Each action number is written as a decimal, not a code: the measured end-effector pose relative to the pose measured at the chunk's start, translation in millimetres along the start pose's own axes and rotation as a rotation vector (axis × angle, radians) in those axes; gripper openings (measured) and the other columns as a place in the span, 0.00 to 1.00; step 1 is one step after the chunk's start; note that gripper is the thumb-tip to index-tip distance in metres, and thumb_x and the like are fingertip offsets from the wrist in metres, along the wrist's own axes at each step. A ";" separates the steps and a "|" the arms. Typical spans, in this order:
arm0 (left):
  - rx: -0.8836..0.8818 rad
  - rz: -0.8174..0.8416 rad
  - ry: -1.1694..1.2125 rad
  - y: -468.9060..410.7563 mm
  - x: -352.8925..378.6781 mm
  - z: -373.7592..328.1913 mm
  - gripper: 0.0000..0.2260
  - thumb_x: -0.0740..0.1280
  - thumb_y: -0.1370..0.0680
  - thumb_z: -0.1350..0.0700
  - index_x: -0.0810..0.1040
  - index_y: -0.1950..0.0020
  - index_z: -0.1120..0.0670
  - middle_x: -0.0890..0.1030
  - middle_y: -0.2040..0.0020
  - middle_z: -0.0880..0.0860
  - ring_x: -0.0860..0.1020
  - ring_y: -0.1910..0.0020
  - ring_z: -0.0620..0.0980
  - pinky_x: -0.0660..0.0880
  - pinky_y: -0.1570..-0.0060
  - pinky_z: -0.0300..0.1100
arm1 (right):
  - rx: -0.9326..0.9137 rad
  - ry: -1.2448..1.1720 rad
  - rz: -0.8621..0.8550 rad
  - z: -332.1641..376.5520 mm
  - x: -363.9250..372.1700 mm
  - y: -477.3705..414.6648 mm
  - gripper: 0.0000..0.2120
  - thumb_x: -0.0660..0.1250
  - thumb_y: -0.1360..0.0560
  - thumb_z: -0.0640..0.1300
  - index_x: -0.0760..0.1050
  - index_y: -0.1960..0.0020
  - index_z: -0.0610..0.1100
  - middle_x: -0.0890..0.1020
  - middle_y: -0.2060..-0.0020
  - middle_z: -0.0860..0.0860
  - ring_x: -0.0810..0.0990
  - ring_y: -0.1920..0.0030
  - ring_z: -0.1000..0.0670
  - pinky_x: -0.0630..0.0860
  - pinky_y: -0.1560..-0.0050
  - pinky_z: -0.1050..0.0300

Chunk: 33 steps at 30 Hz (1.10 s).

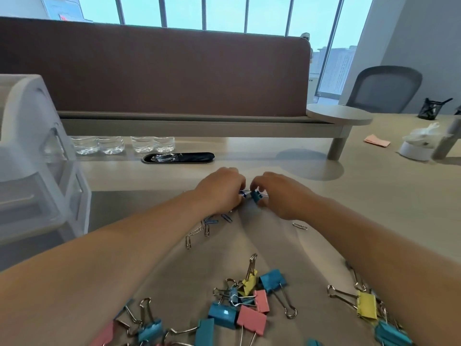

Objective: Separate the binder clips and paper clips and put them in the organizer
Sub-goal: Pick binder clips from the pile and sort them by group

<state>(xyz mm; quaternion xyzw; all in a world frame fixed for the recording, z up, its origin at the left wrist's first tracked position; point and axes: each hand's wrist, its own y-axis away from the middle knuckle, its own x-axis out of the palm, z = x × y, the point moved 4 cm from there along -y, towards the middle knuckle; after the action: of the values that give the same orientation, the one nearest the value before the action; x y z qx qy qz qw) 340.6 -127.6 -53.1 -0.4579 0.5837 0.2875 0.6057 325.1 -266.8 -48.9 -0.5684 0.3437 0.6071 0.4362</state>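
Both my hands meet at the middle of the desk. My right hand [279, 193] pinches a small blue binder clip [256, 196]. My left hand [222, 188] has its fingers closed on a paper clip [244, 193] beside it. Several loose paper clips [207, 226] lie just under my left wrist, and one paper clip [299, 226] lies to the right. A pile of blue, pink and yellow binder clips [249, 303] covers the near desk. The translucent white drawer organizer [37, 158] stands at the far left.
Clear plastic bottles [122, 144] stand under a raised shelf [199, 121] in front of a brown partition. A black cable slot [178, 158] is just beyond my hands. At the right are a white tissue holder [415, 148], a pink note [376, 140] and a grey chair [384, 89].
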 end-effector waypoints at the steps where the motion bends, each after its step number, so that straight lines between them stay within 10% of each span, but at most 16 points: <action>1: 0.000 -0.002 0.006 0.2 0.4 -0.4 0.11 0.67 0.24 0.55 0.79 0.42 0.54 0.75 0.45 0.54 0.73 0.44 0.54 0.73 0.51 0.45 | 0.017 -0.043 -0.014 -1.2 -2.0 1.2 0.14 0.68 0.23 0.47 0.74 0.38 0.50 0.77 0.43 0.50 0.76 0.44 0.47 0.74 0.43 0.51; 11: 0.009 0.051 0.011 6.6 -2.4 -13.8 0.12 0.66 0.24 0.57 0.80 0.41 0.55 0.76 0.43 0.54 0.75 0.44 0.54 0.74 0.48 0.46 | 0.238 -0.427 -0.076 -10.2 -24.0 20.1 0.16 0.61 0.19 0.48 0.82 0.57 0.42 0.86 0.59 0.45 0.80 0.61 0.42 0.77 0.55 0.51; 22: -0.029 0.031 0.118 12.4 -9.7 -12.8 0.15 0.65 0.23 0.56 0.75 0.37 0.55 0.75 0.41 0.55 0.75 0.45 0.53 0.72 0.46 0.44 | 0.291 -0.480 -0.201 -8.8 -16.6 24.1 0.07 0.63 0.23 0.47 0.79 0.52 0.45 0.84 0.63 0.50 0.84 0.66 0.53 0.80 0.53 0.53; 27: -0.114 0.001 0.151 19.6 -31.7 9.5 0.16 0.65 0.22 0.56 0.74 0.34 0.55 0.71 0.37 0.55 0.75 0.47 0.52 0.72 0.47 0.43 | 0.232 -0.404 -0.157 1.7 -14.7 8.9 0.09 0.63 0.24 0.42 0.78 0.45 0.46 0.81 0.50 0.50 0.79 0.55 0.49 0.74 0.56 0.57; 33: -0.211 0.045 0.125 36.6 -42.1 31.7 0.13 0.64 0.21 0.56 0.77 0.39 0.60 0.77 0.42 0.58 0.76 0.44 0.56 0.72 0.46 0.47 | 0.083 -0.177 0.044 32.2 3.7 -19.2 0.23 0.66 0.22 0.44 0.69 0.28 0.50 0.72 0.34 0.50 0.74 0.37 0.46 0.72 0.37 0.53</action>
<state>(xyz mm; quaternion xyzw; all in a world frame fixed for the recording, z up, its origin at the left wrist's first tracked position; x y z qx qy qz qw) 316.0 -76.3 -23.5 -0.5228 0.5969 0.3319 0.5101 330.3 -229.5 -47.2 -0.4865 0.3411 0.6495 0.4744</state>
